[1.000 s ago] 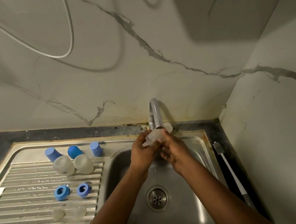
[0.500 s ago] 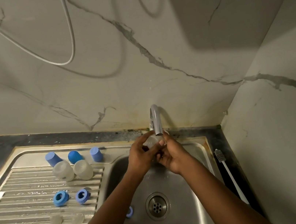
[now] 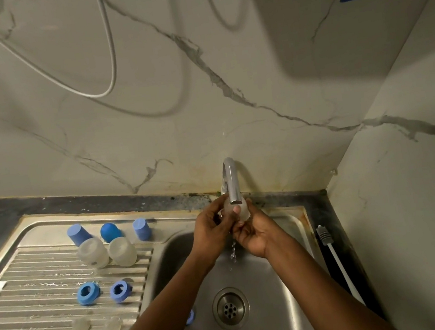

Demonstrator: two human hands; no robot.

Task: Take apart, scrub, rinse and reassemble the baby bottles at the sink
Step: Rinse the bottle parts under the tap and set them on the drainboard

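Note:
A clear baby bottle (image 3: 241,212) sits right under the tap spout (image 3: 232,182), and water runs off it into the sink basin (image 3: 278,277). My left hand (image 3: 210,231) grips its left side. My right hand (image 3: 251,231) cups it from below, thumb across its front. On the draining board (image 3: 33,302) lie two clear bottles (image 3: 93,252) (image 3: 122,251), three blue caps (image 3: 78,234) (image 3: 110,231) (image 3: 141,228), two blue collar rings (image 3: 88,293) (image 3: 120,290) and two clear teats (image 3: 80,326) (image 3: 112,325). A third blue ring (image 3: 190,317) lies in the basin, half hidden by my left forearm.
A white-handled bottle brush (image 3: 334,254) lies on the dark counter right of the basin. The drain (image 3: 230,308) is in the middle of the basin. Marble wall stands close behind and to the right. A grey hose (image 3: 108,68) hangs on the wall.
Both hands have brought the bottle up closer under the spout, and water now streams down below them. My view has tipped down a little, which shows the blue ring in the basin.

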